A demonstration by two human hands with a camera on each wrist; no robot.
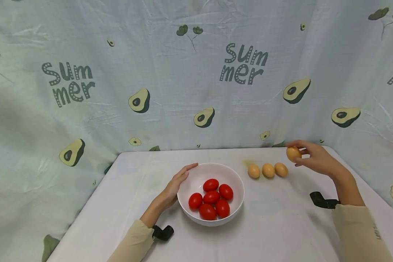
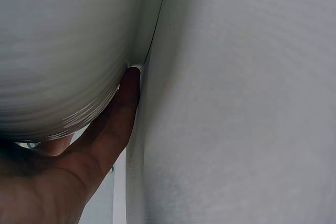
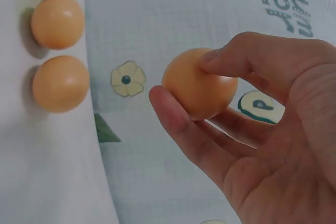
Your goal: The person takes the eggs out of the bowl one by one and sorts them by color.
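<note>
A white bowl [image 1: 211, 222] stands on the table, holding several glossy red egg-shaped objects [image 1: 211, 197]. My left hand [image 1: 173, 185] rests against the bowl's left outer side, a finger [image 2: 129, 90] extended low along the wall in the left wrist view. To the right, my right hand [image 1: 317, 158] pinches a brown egg [image 1: 293, 154] between thumb and fingers, raised above the table. That same egg [image 3: 197, 85] shows plainly in the right wrist view. Three more brown eggs [image 1: 268, 170] lie in a row between the bowl and my right hand.
The white-covered table [image 1: 275, 225] ends at a back edge just behind the eggs. Behind it hangs a pale curtain [image 1: 170, 72] printed with avocados and lettering. A faint yellowish stain [image 1: 248, 162] marks the cloth near the row.
</note>
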